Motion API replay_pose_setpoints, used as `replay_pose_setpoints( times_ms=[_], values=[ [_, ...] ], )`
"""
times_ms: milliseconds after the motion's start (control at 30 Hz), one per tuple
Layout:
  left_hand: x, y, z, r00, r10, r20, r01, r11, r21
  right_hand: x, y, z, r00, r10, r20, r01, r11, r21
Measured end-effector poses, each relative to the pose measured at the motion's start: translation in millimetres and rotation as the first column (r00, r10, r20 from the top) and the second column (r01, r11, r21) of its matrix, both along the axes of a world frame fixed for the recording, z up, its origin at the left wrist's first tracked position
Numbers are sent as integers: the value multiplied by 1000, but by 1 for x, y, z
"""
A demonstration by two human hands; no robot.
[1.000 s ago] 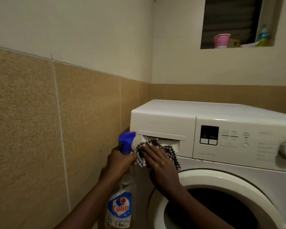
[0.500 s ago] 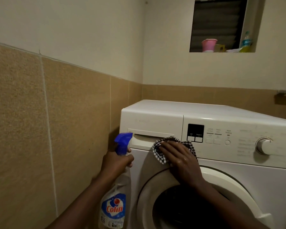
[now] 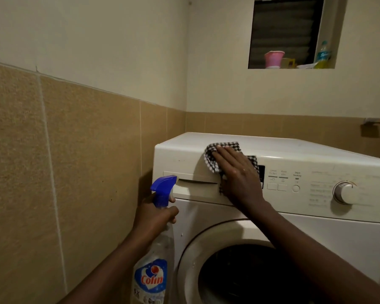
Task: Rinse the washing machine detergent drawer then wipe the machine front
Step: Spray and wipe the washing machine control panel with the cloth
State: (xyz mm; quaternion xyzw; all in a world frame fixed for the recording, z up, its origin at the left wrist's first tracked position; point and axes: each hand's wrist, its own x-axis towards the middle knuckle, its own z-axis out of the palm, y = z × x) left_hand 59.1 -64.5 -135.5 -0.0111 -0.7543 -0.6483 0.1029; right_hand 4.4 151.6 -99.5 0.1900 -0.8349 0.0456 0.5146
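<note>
Head view: the white washing machine (image 3: 206, 216) stands in a corner, its left side just beside the tan tiled wall (image 3: 75, 172), leaving only a narrow gap there. The detergent drawer (image 3: 195, 187) sits closed at the machine's upper left. The right hand (image 3: 237, 178) lies flat with fingers spread, pressing a black-and-white checked cloth (image 3: 224, 148) against the machine's top front edge, above the drawer's right end and covering part of the display. The left hand (image 3: 156, 218) is closed around the neck of a spray bottle (image 3: 151, 279) with a blue trigger head, at the machine's left front corner. A dial (image 3: 344, 191) sits to the right. Above the machine, a window ledge holds a pink cup (image 3: 273, 59).
</note>
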Motion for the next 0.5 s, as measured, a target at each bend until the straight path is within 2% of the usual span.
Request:
replay_pose_setpoints(
  times_ms=[100,300,400,500],
  values=[
    [1,1,2,1000,-8,22,7,1000,29,-1,-10,7,998,-54,20,56,995,-80],
    [-2,-4,2,999,20,39,-22,998,54,4,-12,-42,1000,-9,15,9,1000,0],
    [0,-5,-3,996,80,39,-82,996,38,-1,-22,-27,1000,-6,27,4,999,42],
    [1,-7,-4,993,120,18,-121,991,56,-12,-46,0,999,-11,43,11,1000,8]
  ],
)
